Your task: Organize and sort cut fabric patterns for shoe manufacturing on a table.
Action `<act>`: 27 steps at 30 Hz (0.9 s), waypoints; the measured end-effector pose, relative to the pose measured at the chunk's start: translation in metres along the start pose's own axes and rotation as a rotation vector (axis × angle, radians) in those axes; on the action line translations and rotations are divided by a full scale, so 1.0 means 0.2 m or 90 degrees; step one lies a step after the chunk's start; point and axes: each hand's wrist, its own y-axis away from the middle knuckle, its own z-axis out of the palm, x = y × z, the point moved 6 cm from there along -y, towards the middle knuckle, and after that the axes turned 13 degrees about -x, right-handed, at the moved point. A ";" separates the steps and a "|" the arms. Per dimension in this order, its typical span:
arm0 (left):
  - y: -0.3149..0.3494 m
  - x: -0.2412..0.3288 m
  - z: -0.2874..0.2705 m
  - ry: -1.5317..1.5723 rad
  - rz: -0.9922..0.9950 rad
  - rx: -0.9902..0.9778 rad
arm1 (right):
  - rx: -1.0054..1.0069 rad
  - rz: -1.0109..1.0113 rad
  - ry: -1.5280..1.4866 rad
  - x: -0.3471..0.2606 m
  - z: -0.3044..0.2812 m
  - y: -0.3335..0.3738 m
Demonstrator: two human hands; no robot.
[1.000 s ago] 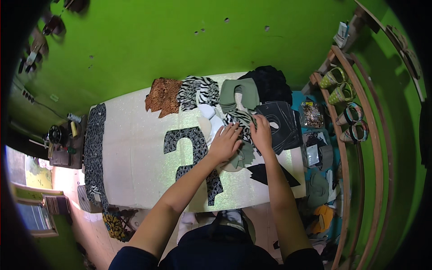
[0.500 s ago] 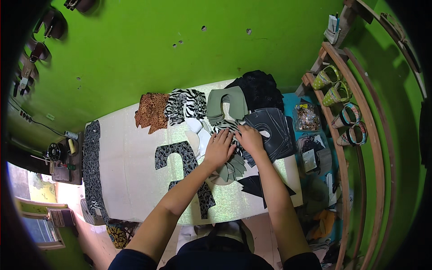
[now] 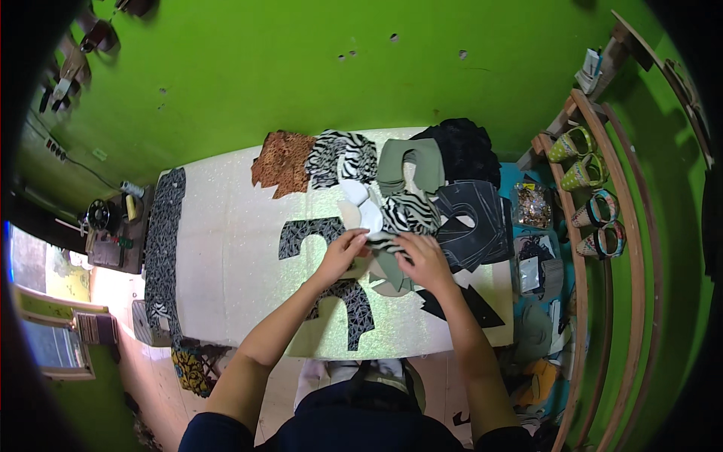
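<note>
My left hand [image 3: 343, 256] and my right hand [image 3: 425, 261] are closed at the near edge of a zebra-print pile, pinching a zebra-print cut piece [image 3: 384, 242] between them. Just beyond lies the rest of the zebra-print pile [image 3: 410, 214]. Beside my left fingers are rounded white pieces [image 3: 369, 217]. Sage-green pieces [image 3: 392, 273] spread out below the held piece, partly hidden by my hands. To the right of my right hand sits a stack of dark grey cut pieces [image 3: 471, 241]. Patterned black-and-grey curved pieces [image 3: 309, 227] lie to the left.
Along the table's far side stand leopard-print [image 3: 282, 162], zebra-print [image 3: 343, 157], green [image 3: 410, 162] and black [image 3: 461, 151] piles. A wooden rack [image 3: 602, 264] with small shoes and plastic containers [image 3: 532, 205] flank the right. A sewing machine [image 3: 102, 218] stands left.
Both hands, lying flat on the zebra-print pile before, have drawn nearer to me and now pinch a piece at its near edge. The whole view has shifted.
</note>
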 end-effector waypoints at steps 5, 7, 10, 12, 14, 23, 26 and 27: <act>0.37 -0.23 -0.11 0.107 -0.127 -0.014 | -0.110 -0.035 -0.040 -0.25 0.26 0.07; 0.47 -0.27 -0.13 0.068 -0.132 0.010 | -0.112 -0.025 -0.101 -0.31 0.35 0.08; 0.59 -0.35 -0.18 -0.034 -0.142 0.058 | -0.136 0.059 -0.231 -0.37 0.47 0.08; 0.67 -0.39 -0.23 -0.131 -0.157 0.130 | -0.130 0.093 -0.262 -0.43 0.54 0.09; 0.71 -0.38 -0.23 -0.168 -0.134 0.157 | -0.113 0.148 -0.272 -0.42 0.63 0.10; 0.76 -0.28 -0.21 -0.350 -0.199 0.209 | -0.083 0.178 -0.191 -0.45 0.79 0.10; 0.76 -0.28 -0.21 -0.371 -0.201 0.203 | -0.071 0.170 -0.173 -0.46 0.79 0.11; 0.76 -0.28 -0.21 -0.386 -0.197 0.207 | -0.064 0.165 -0.165 -0.47 0.79 0.11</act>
